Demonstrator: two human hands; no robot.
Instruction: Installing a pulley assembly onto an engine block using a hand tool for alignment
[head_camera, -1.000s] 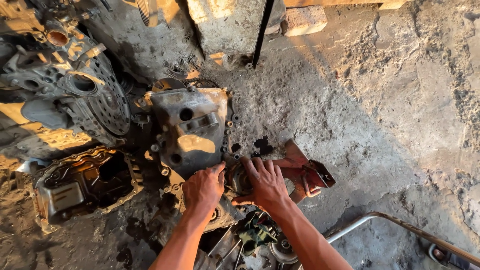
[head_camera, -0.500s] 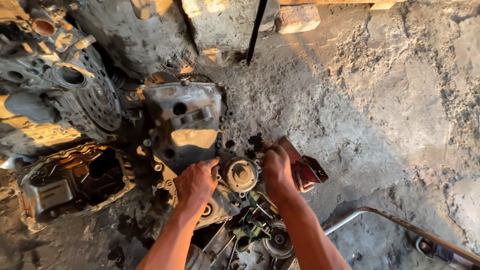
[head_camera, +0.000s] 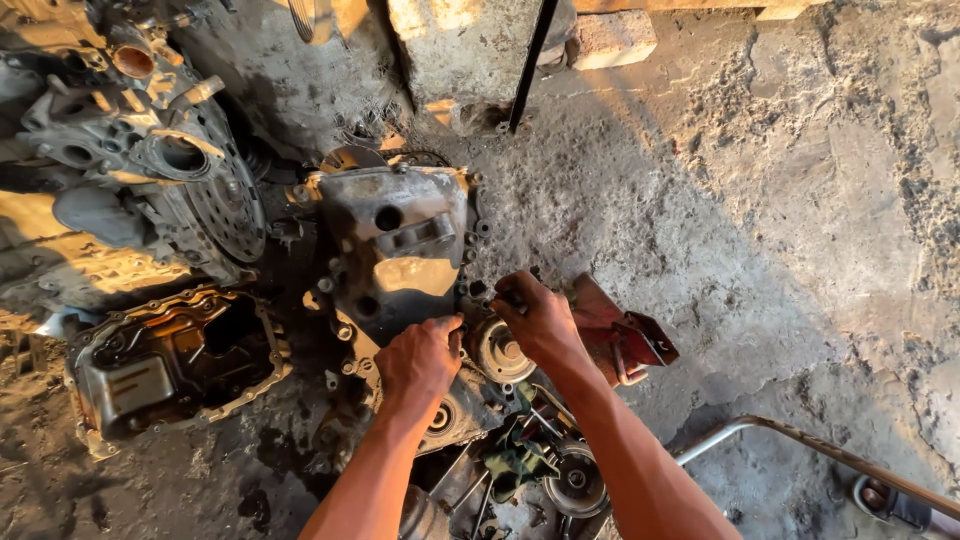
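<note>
A greasy metal engine casing (head_camera: 400, 250) lies on the dirt floor in front of me. My left hand (head_camera: 418, 358) rests on its lower edge, fingers curled against the metal just left of a round pulley (head_camera: 502, 350). My right hand (head_camera: 538, 315) sits at the pulley's upper right, fingers bent around a small dark part at the casing's bolt-studded edge; what it pinches is too small to tell. A red metal bracket (head_camera: 620, 335) lies right behind my right hand.
A large engine block (head_camera: 120, 170) stands at the left, with an open oil pan (head_camera: 175, 360) below it. Another pulley (head_camera: 575, 480) and loose tools lie between my forearms. A bent metal tube (head_camera: 800, 445) runs at lower right. Bricks (head_camera: 610, 35) sit at top.
My right hand has shifted left and up from the red bracket to the casing edge above the pulley. My left hand stays on the casing. The view has tilted slightly.
</note>
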